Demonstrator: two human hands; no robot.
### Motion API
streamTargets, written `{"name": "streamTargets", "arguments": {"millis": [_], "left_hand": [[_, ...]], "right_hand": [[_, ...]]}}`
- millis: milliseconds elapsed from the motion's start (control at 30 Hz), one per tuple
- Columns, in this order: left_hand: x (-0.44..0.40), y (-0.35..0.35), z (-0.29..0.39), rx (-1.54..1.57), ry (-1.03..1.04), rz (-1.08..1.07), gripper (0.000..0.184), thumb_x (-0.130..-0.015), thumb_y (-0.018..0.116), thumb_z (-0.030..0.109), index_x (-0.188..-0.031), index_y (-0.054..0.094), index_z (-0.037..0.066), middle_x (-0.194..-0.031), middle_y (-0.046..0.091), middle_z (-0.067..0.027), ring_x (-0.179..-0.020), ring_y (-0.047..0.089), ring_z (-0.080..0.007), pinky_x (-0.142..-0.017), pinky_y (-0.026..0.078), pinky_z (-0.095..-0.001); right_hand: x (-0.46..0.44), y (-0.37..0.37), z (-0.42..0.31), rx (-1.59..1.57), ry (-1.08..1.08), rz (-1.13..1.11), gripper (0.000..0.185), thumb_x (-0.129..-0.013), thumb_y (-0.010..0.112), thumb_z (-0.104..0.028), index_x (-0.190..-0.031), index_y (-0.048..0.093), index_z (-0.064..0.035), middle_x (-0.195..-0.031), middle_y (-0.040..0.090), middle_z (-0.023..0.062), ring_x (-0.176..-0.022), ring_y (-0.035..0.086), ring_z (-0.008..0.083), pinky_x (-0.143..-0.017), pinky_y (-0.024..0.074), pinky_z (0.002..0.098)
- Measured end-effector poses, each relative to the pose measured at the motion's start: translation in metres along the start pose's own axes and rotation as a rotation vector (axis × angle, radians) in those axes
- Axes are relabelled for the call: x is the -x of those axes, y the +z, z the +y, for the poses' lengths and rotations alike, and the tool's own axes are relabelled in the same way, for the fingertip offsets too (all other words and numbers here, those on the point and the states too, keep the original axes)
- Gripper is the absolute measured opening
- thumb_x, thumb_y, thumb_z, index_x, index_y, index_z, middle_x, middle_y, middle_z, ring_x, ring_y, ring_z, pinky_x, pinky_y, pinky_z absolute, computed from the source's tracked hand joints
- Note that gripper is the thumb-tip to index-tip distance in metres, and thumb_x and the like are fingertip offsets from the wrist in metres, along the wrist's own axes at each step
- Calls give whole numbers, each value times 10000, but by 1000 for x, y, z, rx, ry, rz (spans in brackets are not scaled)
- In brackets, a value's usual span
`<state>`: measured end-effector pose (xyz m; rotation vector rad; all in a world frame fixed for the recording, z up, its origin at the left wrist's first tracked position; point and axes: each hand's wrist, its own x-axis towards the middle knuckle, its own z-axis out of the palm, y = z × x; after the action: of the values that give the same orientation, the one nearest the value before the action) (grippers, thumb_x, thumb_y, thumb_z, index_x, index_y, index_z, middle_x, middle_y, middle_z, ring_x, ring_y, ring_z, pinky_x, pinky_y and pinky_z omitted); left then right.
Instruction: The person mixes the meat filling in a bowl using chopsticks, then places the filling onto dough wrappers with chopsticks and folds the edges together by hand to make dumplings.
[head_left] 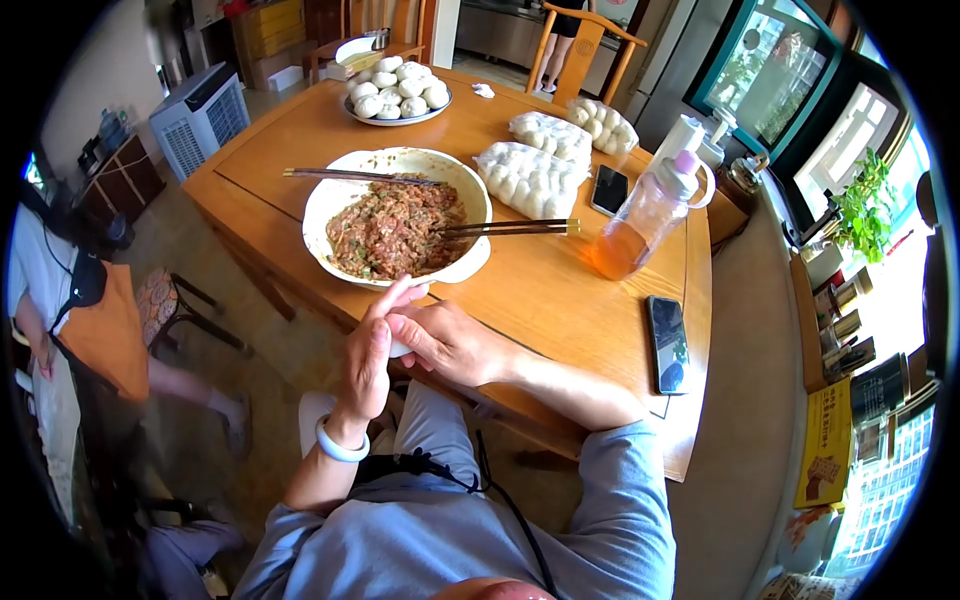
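Note:
My left hand (368, 358), with a pale bangle at the wrist, is held palm inward just in front of the bowl. Against it presses my right hand (455, 342), its fingers curled over. Between the two palms a bit of white dough (400, 349) shows; most of it is hidden by my hands. Right beyond my fingertips stands a large cream bowl (478, 262) of minced meat filling (395, 228). One pair of chopsticks (360, 177) lies across its far rim, and other chopsticks (515, 228) rest over its right side.
A plate of white buns (398, 90) stands at the table's far end. Bags of white dough balls (532, 178), two phones (668, 343) and a bottle of amber drink (645, 220) are to the right. At left, a person with an orange bag (108, 335) is beside a stool (160, 305).

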<state>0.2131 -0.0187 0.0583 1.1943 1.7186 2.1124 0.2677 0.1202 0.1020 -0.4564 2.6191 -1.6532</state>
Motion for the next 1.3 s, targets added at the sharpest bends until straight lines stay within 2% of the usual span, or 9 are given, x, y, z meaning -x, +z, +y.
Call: {"name": "streamTargets", "arguments": {"millis": [33, 167, 333, 467, 733, 1100, 1133, 1267, 1300], "left_hand": [[2, -4, -8, 121, -49, -35, 570, -951, 336, 413, -1350, 299, 8, -1252, 474, -158, -1032, 508, -176, -877, 409, -299], [8, 0, -8, 555, -238, -27, 583, -919, 439, 390, -1364, 275, 51, -1326, 389, -108, -1174, 411, -181, -979, 354, -329], [16, -13, -30, 1092, -383, -51, 523, -933, 417, 372, -1326, 332, 36, -1178, 489, -58, -1086, 472, -164, -982, 368, -350], [18, -9, -24, 1169, -522, 70, 466, -950, 384, 343, -1286, 378, 21, -1157, 496, -75, -1052, 494, -170, -952, 401, -335], [28, -18, -25, 1217, -411, -31, 361, -939, 405, 325, -1105, 475, 12, -1026, 587, -149, -914, 580, -226, -884, 438, -350], [58, -44, -26, 1256, -522, 97, 300, -918, 460, 364, -1041, 505, 94, -1054, 592, -57, -939, 560, -126, -853, 464, -270], [59, -45, -22, 1256, -541, 149, 289, -895, 501, 370, -990, 481, 98, -952, 615, -58, -841, 585, -137, -768, 500, -270], [66, -56, -17, 1247, -556, 170, 335, -884, 509, 395, -1004, 473, 84, -961, 610, -81, -818, 587, -144, -716, 512, -286], [67, -59, -17, 1250, -557, 175, 347, -880, 515, 400, -1008, 477, 80, -952, 607, -77, -812, 587, -147, -714, 513, -287]], "right_hand": [[-1, -1, 3, 42, -18, 13, 483, -966, 311, -354, -838, 575, 29, -719, 604, 191, -636, 607, 285, -580, 470, 389], [-5, -5, 15, 301, -126, 87, 403, -958, 334, -321, -902, 564, 4, -740, 600, 212, -657, 581, 372, -594, 460, 433], [-5, 4, 20, 609, -159, 165, 300, -914, 429, -301, -963, 556, -33, -803, 604, 189, -662, 589, 359, -576, 471, 438], [-7, 8, 23, 713, -172, 137, 253, -861, 522, -303, -987, 566, -89, -779, 609, 175, -652, 604, 322, -555, 482, 417], [-9, 21, 19, 902, -256, 137, 186, -808, 606, -271, -957, 607, -161, -743, 544, 81, -636, 562, 266, -568, 467, 369], [-13, 47, -5, 744, -230, 17, 168, -823, 590, -94, -984, 634, -113, -764, 574, 106, -636, 589, 251, -531, 476, 346], [-14, 48, -4, 744, -246, 15, 172, -823, 584, -80, -985, 634, -110, -768, 575, 111, -644, 593, 255, -534, 478, 347], [-20, 56, -7, 739, -256, -25, 196, -799, 595, -67, -986, 633, -110, -768, 576, 122, -679, 601, 282, -566, 485, 362], [-24, 61, -8, 739, -327, -12, 144, -807, 581, -49, -934, 640, -83, -721, 542, 104, -608, 548, 238, -528, 438, 332]]}}
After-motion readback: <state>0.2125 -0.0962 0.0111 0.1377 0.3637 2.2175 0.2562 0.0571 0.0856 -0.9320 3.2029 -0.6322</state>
